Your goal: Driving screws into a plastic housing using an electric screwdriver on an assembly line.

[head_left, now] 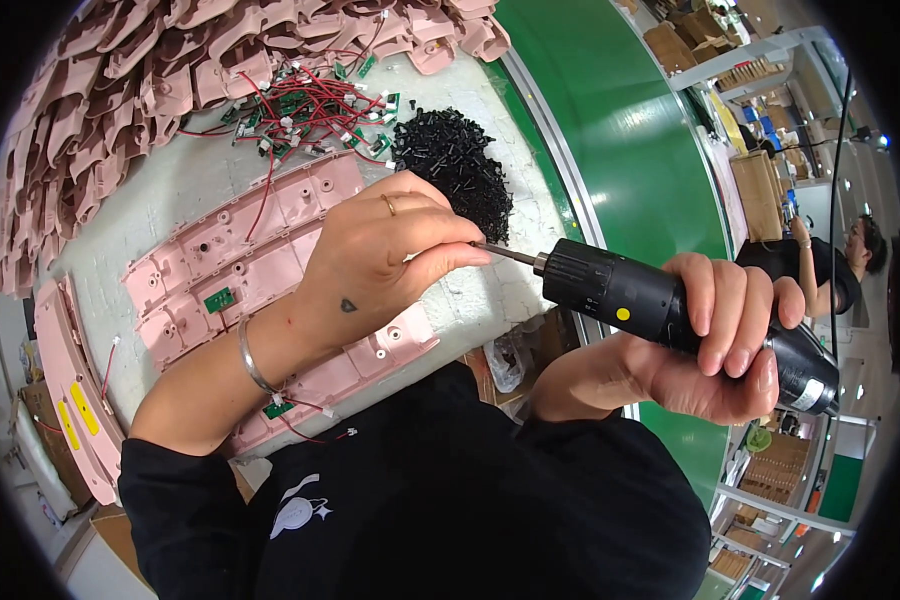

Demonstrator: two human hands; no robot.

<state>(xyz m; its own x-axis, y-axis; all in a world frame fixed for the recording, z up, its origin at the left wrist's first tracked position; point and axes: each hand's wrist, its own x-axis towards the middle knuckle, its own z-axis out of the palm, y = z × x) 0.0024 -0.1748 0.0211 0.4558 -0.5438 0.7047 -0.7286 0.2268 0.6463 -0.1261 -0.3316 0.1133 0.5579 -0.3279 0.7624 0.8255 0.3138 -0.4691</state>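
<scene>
My right hand [715, 345] is wrapped round a black electric screwdriver [595, 283], held level with its bit [512, 254] pointing left. At the bit's tip, my left hand [385, 245] pinches a small dark piece between thumb and forefinger; it looks like a black screw, mostly hidden by the fingertips. Beneath and behind my left hand lie curved pink plastic shells [270, 205] side by side, inner face up. One shell carries a small green circuit board [218, 299]. A heap of black screws [460, 165] lies just beyond my left hand.
Green circuit boards with red wires [305, 108] lie tangled at the back. Many pink shells [100, 130] are stacked at the far left. More shells with yellow stickers [78, 405] stand at the near left. A green conveyor belt [620, 130] runs along the right; a person [820, 260] is beyond it.
</scene>
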